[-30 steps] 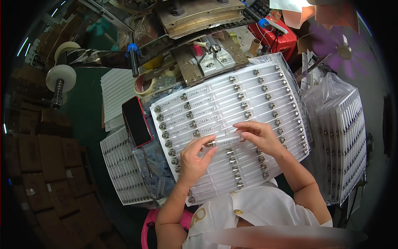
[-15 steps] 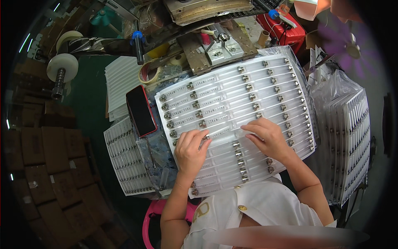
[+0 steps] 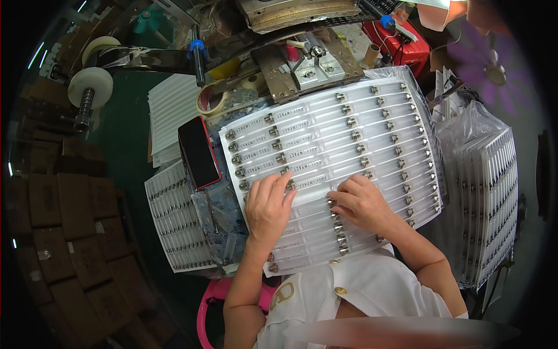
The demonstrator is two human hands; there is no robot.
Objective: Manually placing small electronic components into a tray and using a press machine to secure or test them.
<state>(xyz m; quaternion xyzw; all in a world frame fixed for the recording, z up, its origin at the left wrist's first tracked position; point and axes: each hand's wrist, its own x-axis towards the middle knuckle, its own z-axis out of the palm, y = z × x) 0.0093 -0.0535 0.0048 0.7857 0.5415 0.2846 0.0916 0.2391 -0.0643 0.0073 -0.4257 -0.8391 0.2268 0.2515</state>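
Setting: a crowded workshop seen from above, with a dark green tabletop (image 3: 125, 134) and stacked brown cartons (image 3: 64, 232) down the left side.
Machine: a metal press-like fixture (image 3: 305, 67) sits at the far edge of the tabletop, with a red box (image 3: 404, 46) to its right and white rollers (image 3: 90, 87) at the far left corner.
Clear tray: a large see-through blister tray (image 3: 349, 134) lies tilted across the middle of the tabletop, close to the person, its rows filled with slim tubes that have small metal ends.
Left hand: the left hand (image 3: 268, 206) lies flat and open on the near left part of the tray, fingers stretched out and pressing on a row; it grips nothing.
Right hand: the right hand (image 3: 363, 203) rests on the tray just right of the left one, fingers curled down, their tips touching a metal end in the middle column; whether it pinches a piece cannot be told.
Phone: a dark phone in a red case (image 3: 199, 152) lies just beside the tray's left edge.
Other trays: a filled tray (image 3: 177, 218) lies under the phone at the left, and bagged stacks of trays (image 3: 494, 192) stand at the right edge.
Tape: a roll of tape (image 3: 212, 99) lies between the machine and the phone.
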